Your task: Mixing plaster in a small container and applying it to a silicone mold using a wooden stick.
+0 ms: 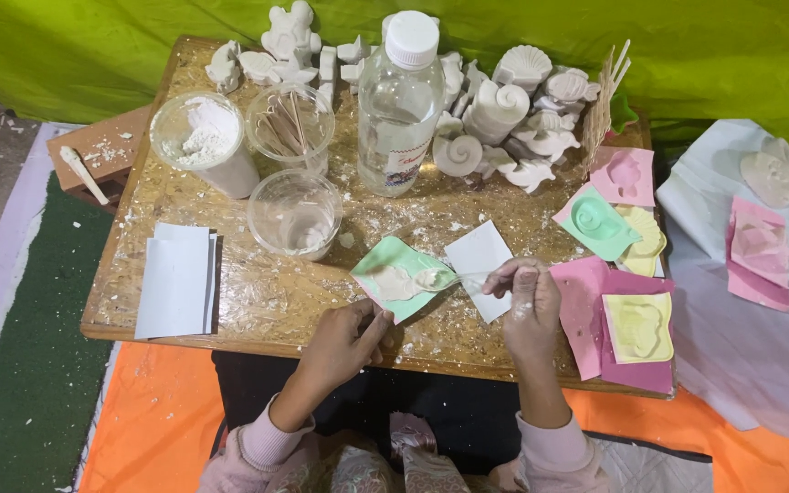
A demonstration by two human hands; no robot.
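Now left hand [344,342] pinches one green mould [401,277] — right hand [527,297] grips one spoon [445,277]; three cups [295,213] behind.

Left hand [344,342] steadies green mould [401,277] — right hand [530,306] spoons plaster.

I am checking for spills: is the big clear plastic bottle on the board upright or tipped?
Upright. The clear plastic bottle stands on its base, its white cap on top.
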